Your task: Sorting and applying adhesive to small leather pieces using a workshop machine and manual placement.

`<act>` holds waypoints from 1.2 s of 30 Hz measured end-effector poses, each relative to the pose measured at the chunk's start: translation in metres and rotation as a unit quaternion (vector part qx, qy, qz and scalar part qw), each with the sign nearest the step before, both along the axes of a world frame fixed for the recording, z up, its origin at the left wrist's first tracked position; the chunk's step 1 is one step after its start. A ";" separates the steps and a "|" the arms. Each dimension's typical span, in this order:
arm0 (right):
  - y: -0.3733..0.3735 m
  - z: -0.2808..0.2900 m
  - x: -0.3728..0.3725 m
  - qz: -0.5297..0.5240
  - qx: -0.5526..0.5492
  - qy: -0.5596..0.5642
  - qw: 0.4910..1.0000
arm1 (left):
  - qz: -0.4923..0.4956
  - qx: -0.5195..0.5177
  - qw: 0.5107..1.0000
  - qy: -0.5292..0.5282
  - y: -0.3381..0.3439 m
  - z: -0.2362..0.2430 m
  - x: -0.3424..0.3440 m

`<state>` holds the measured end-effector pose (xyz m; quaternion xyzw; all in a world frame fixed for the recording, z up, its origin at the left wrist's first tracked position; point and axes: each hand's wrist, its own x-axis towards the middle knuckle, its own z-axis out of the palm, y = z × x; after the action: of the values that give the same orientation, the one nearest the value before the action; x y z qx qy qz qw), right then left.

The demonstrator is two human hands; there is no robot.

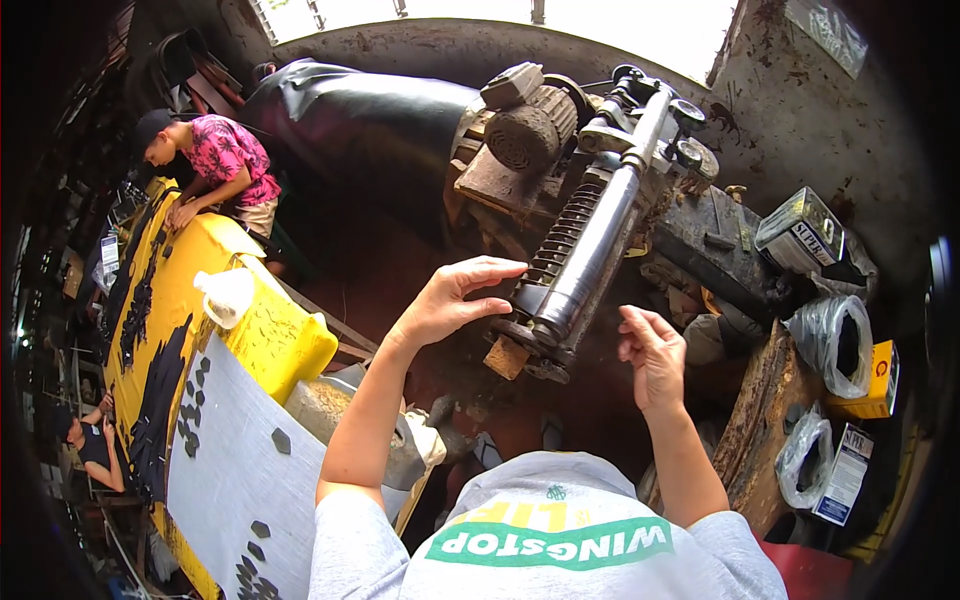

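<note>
Biggest first: yellow-topped bench (205, 245) along the left side, strewn with black strips (165, 400). Bulk under glossy black sheeting (360, 130) at the back, below the bright window. Roller machine (610, 215) dead ahead, just right of center, running away from the wearer. Light grey sheet (235, 440) lower left, over the near end of the bench. Thick timber slab (765, 430) off to the right. Co-worker in a pink patterned shirt (230, 160) leans over the far end of the bench, well apart from the machine. Steel roller (590, 265) lies lengthwise on the machine, row of curved fins (567, 225) along its left, grimy electric motor (530, 135) further back. Yellow jerrycan (285, 340) beside the grey sheet. Left hand (450, 297): thumb and fingers apart, tips right by the roller's near end; can't tell if they touch. Right hand (655, 360): right of the roller, clear of it, fingers half curled; can't tell if the tips meet. Rectangular tin (805, 235) far right. Wood block (506, 357) at the machine's near end. Small dark pieces (281, 440) on the grey sheet.
</note>
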<state>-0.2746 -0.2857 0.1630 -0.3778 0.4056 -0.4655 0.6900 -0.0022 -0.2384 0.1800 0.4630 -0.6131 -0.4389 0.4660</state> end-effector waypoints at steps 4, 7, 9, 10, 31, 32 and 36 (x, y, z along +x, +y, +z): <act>-0.003 -0.015 -0.025 -0.022 0.009 -0.015 1.000 | -0.045 -0.037 0.998 -0.035 -0.014 -0.007 0.008; -0.001 -0.017 -0.033 -0.030 0.013 -0.038 0.999 | -0.063 -0.041 0.996 -0.046 -0.020 -0.012 0.014; 0.002 -0.011 -0.032 -0.030 0.004 -0.040 0.999 | -0.051 -0.040 0.997 -0.031 -0.017 -0.011 0.018; 0.002 -0.009 -0.031 -0.034 -0.015 -0.026 0.999 | -0.040 -0.041 0.998 -0.014 -0.017 -0.012 0.019; 0.028 0.064 0.070 0.047 -0.713 0.161 0.680 | 0.040 0.218 0.663 0.715 0.084 0.063 -0.078; 0.027 0.063 0.068 0.035 -0.717 0.160 0.677 | 0.043 0.222 0.661 0.716 0.083 0.063 -0.080; 0.026 0.064 0.058 -0.003 -0.710 0.174 0.683 | 0.037 0.247 0.653 0.715 0.077 0.061 -0.087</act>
<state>-0.2165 -0.2594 0.2266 -0.8275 0.0679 -0.5418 0.1310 -0.0890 -0.1610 0.2409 0.1263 0.0582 -0.7514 0.6450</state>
